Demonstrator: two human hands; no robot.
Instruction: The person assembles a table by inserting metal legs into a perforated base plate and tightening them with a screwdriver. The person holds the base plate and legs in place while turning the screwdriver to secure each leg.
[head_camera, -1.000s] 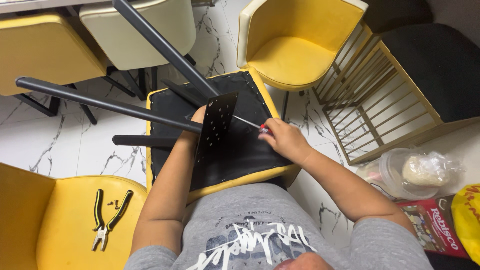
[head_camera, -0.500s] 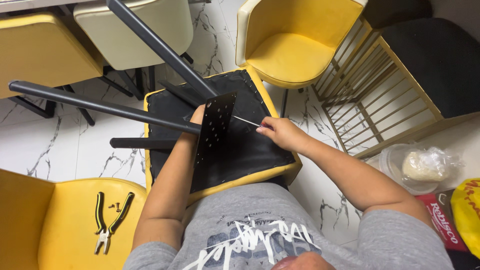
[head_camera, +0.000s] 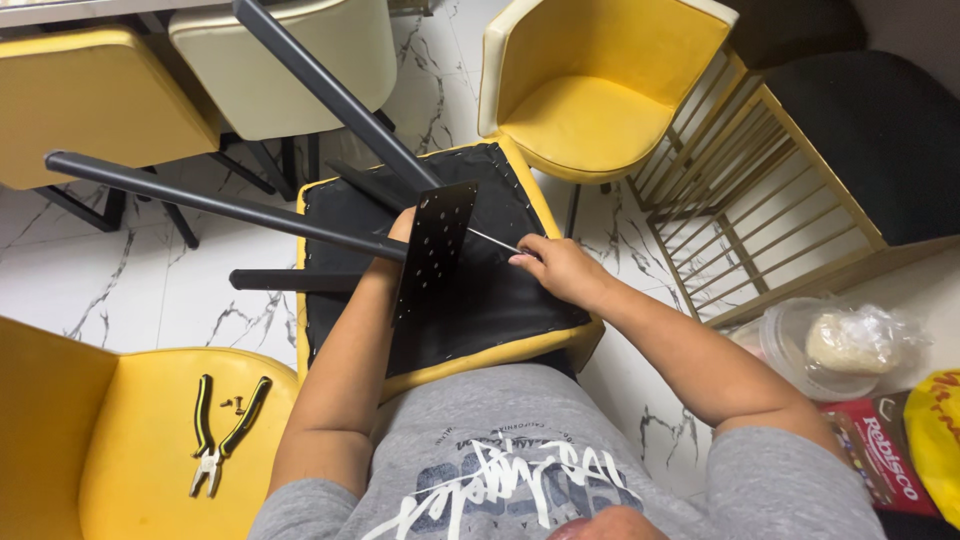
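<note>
Bracing black plate (head_camera: 436, 248) upright on overturned chair's underside (head_camera: 470, 310), left hand (head_camera: 402, 228) gripped it from behind, mostly hidden. Right hand (head_camera: 558, 268) pinched thin tool (head_camera: 492, 241), tip at plate hole; forearm reached in from right. Pliers (head_camera: 222, 432) lay apart on yellow seat (head_camera: 150, 440).

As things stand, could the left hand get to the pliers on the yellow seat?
Probably yes, once freed. The pliers lie uncovered on the yellow seat, on the left arm's side, with nothing between. But the left hand is behind the black perforated plate, apparently holding it.
</note>
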